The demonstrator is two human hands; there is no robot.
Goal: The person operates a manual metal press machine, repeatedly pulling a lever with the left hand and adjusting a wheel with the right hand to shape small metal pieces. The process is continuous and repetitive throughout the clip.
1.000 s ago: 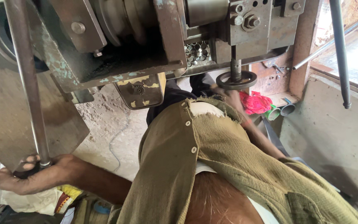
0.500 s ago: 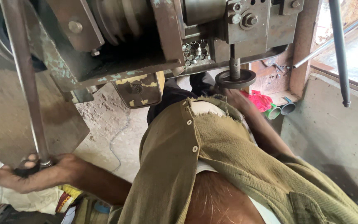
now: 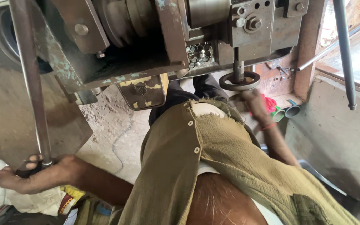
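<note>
Down low, the left hand clenches around the end of a long steel lever. Meanwhile the right hand reaches the round handwheel beneath the machine; its finger grip is blurred, so I cannot tell. Small metal pieces fill a recess above.

Left hand clenched low; right hand reaches forward, fingers curled.

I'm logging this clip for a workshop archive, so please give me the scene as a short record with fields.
Setting: workshop, worn metal machine above a concrete floor
Left hand: wrapped around the lower end of a long metal lever
Right hand: blurred, at the round metal ring under the machine's vertical spindle; grip unclear
Clothing: olive buttoned shirt
Nearby: red cloth, pipe ends
</note>
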